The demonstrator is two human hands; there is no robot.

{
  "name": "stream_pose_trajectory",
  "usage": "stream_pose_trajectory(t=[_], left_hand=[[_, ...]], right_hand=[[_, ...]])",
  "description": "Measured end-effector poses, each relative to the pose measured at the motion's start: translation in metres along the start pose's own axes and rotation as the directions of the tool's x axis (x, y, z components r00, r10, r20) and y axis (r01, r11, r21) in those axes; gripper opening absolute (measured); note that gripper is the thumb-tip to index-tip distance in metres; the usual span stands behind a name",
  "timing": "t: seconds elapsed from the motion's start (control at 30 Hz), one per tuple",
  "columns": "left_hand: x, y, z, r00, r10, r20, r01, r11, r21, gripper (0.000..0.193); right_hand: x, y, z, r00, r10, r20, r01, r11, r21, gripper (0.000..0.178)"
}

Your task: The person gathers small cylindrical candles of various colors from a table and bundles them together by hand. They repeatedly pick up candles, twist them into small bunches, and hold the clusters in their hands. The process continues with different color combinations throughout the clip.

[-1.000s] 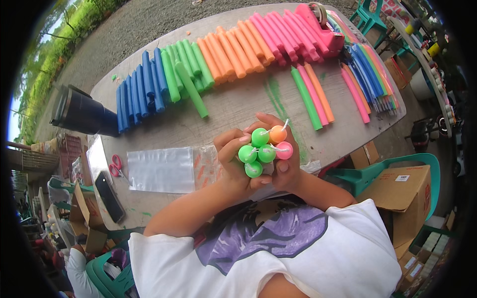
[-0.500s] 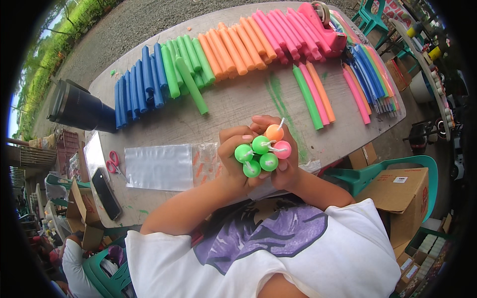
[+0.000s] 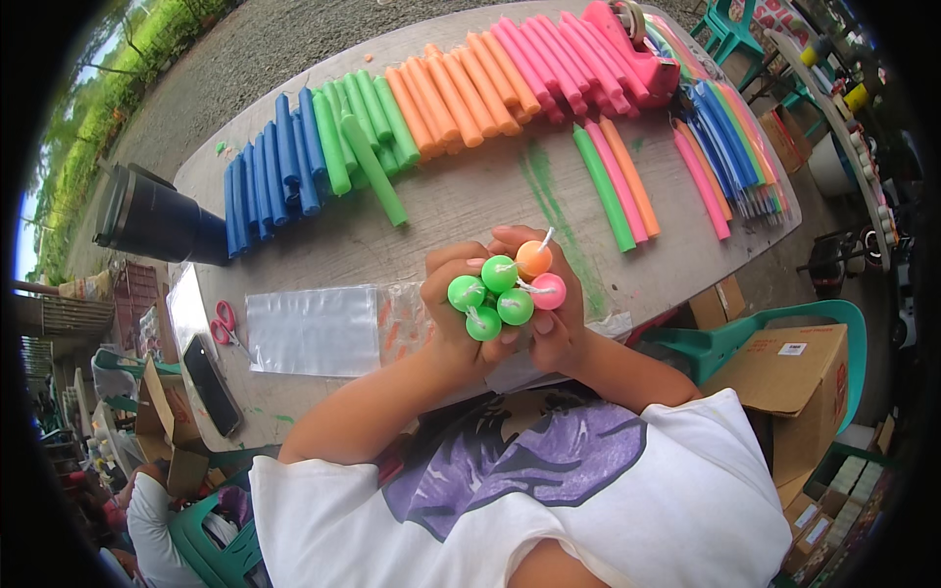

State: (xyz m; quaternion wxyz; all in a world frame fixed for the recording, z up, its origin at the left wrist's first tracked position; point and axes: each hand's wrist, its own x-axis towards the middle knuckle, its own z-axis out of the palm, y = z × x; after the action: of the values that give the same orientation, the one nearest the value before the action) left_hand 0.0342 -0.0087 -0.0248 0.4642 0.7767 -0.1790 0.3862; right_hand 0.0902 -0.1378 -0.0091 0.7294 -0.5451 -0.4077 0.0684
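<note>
Both my hands wrap around one bundle of taper candles (image 3: 500,274), whose wicked tips point up at me. Several green candles sit on the left of the bundle, an orange candle (image 3: 534,258) at the top and a pink candle (image 3: 551,290) at the right. My left hand (image 3: 449,294) closes around the green side. My right hand (image 3: 567,323) closes around the orange and pink side. The candles' lower ends are hidden beneath the hands. Just left of my left hand lie flat clear plastic bags (image 3: 312,331) on the table.
Across the table's (image 3: 470,186) far side run rows of blue (image 3: 265,186), green (image 3: 358,122), orange (image 3: 459,93) and pink candles (image 3: 559,59). A pink tape dispenser (image 3: 647,73) stands beyond. Packed candles (image 3: 730,142) lie right; scissors (image 3: 227,325), a phone (image 3: 211,384) and a dark tumbler (image 3: 162,218) left.
My hands and the candle bundle have shifted slightly left and up. The grip stays closed on the same candles.
</note>
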Motion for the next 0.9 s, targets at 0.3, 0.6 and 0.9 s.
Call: stream_pose_trajectory(t=[0.3, 0.6, 0.9], left_hand=[[0.001, -0.001, 0.000, 1.000, 0.022, 0.000, -0.022, 0.999, 0.048, 0.059], [-0.003, -0.008, 0.004, 1.000, 0.003, 0.002, -0.003, 0.993, -0.117, 0.060], [0.004, 0.008, 0.003, 0.989, -0.142, -0.050, 0.136, 0.985, -0.102, 0.066]], right_hand=[[0.002, -0.003, -0.001, 1.000, -0.029, -0.001, 0.029, 0.999, -0.042, 0.061], [0.008, -0.003, -0.006, 0.981, -0.196, -0.002, 0.187, 0.939, -0.287, 0.058], [0.003, 0.001, -0.010, 0.962, -0.269, -0.047, 0.252, 0.943, -0.218, 0.045]])
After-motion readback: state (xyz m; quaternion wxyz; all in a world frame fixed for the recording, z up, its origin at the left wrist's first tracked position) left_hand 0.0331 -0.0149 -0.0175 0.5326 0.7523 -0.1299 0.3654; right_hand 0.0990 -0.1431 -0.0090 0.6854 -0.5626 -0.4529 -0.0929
